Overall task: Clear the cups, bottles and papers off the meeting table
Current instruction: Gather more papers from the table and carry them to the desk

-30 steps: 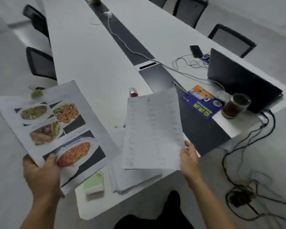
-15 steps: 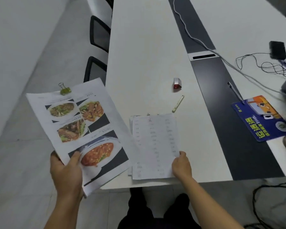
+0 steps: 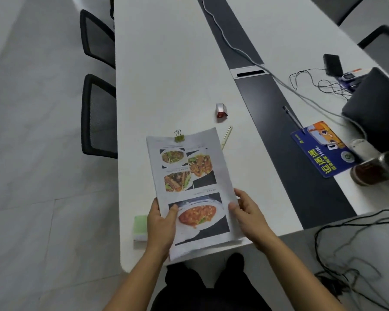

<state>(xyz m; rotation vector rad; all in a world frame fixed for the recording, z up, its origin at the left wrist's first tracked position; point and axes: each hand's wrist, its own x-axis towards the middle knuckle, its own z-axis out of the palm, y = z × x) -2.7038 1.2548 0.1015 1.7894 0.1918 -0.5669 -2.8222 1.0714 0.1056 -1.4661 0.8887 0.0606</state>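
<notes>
- The paper stack (image 3: 202, 182), flat sheets printed with glossy food photographs, lay over the near edge of the matte white desk (image 3: 166, 75). A green metal binder clip (image 3: 179, 137) was fixed on its far edge.
- The left hand (image 3: 161, 223) pinched the stack's near-left edge, thumb on top.
- The right hand (image 3: 248, 212) gripped the stack's right edge, fingers curled.
- A rectangular green block (image 3: 140, 227) sat just left of the stack.
- A round glass cup (image 3: 373, 169) holding dark liquid stood well to the stack's right.

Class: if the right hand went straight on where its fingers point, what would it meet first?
Probably the clipped stack of food-photo papers, whose edge the right hand holds.
</notes>
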